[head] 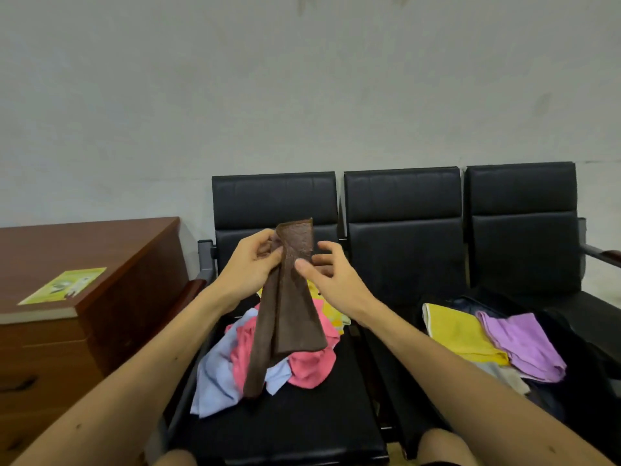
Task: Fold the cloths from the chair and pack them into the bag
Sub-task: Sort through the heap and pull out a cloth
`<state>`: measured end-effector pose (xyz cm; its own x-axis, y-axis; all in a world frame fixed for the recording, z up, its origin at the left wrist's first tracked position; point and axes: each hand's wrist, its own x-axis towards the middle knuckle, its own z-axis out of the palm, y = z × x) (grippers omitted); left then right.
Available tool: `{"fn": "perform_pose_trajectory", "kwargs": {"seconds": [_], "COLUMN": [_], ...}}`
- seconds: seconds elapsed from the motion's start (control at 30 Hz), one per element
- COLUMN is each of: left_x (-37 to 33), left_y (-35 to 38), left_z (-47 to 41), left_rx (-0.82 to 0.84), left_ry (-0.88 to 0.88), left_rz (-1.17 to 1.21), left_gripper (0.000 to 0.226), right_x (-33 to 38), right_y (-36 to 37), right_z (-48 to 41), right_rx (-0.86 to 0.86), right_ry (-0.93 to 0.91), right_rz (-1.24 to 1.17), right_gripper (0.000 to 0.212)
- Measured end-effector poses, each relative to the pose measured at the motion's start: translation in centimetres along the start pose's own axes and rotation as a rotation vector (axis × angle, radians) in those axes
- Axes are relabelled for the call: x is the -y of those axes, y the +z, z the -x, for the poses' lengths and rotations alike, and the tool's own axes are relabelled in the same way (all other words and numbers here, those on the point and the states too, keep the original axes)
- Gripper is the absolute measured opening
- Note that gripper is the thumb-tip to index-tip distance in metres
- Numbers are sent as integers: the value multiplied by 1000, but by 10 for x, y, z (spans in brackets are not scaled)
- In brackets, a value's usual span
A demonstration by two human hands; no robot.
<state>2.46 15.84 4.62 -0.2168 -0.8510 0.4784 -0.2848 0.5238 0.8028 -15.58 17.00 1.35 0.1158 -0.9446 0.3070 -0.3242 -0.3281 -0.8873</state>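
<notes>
Brown cloth [292,317]: folded lengthwise into a long narrow strip, held upright in the air over the left seat; its surface looks napped, with a stitched hem along the top edge. The lower end flares out and hangs down to the pile.
Left hand [250,267]: pinches the strip's left edge near the top, between thumb and curled fingers.
Right hand [332,280]: fingers spread and relaxed just right of the strip, thumb tip at its right edge; it grips nothing.
Pile on the chair [285,425]: a light blue cloth [215,375], a pink cloth [309,364] and a yellow printed cloth [331,311], all crumpled and overlapping.
Bag [581,351]: dark, lying open across the middle and right seats.
Folded cloths: a yellow cloth [463,334] and a purple cloth [527,344] lie flat, side by side and touching, on the bag.
Cabinet [100,264]: brown wood, left of the chairs.
Booklet [64,285]: green cover, lying on the cabinet top; its print is too blurred to read.
</notes>
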Motion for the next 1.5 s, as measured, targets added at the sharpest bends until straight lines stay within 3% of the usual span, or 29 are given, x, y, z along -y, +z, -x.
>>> {"fn": "perform_pose_trajectory", "kwargs": {"seconds": [0.07,0.13,0.17,0.23,0.3,0.37,0.43,0.53,0.73,0.87,0.93,1.03,1.23,1.5], "left_x": [-3,-3,-1,4,4,0,-3,2,23,38,40,41,62,58], "left_y": [-5,-8,-8,-4,7,20,31,40,21,-4,-9,-9,-10,0], "left_z": [2,5,6,5,8,13,22,33,34,38,40,43,50,52], "left_rx": [103,219,248,185,21,-27,92,298,434,507,535,428,92,-102], "left_ry": [-52,-100,-111,-151,-219,-305,-295,-220,-302,-395,-415,-417,-356,-512], "left_rz": [71,65,32,-9,52,267,327,203,132,4,14,42,-61,177], "left_gripper": [23,28,29,25,16,32,40,34,36,63,50,27,17,13], "right_x": [9,18,23,32,37,39,40,43,48,36,24,7,-26,-46], "right_y": [-4,-11,-12,-13,-15,-20,-24,-31,-65,-91,-94,-91,-77,-48], "right_z": [-9,-13,-11,-9,-9,-11,-12,-9,4,8,10,15,31,47], "right_rx": [-44,-63,-65,-80,-151,-209,-222,-195,-63,-116,-143,-215,-425,-411], "right_ry": [8,-90,-126,-151,-174,-191,-173,-152,-146,-111,-104,-105,-41,0], "right_rz": [-122,-4,36,50,69,97,93,115,159,90,91,48,-138,-76], "right_gripper": [65,30,23,26,29,30,29,27,32,25,21,19,16,27]}}
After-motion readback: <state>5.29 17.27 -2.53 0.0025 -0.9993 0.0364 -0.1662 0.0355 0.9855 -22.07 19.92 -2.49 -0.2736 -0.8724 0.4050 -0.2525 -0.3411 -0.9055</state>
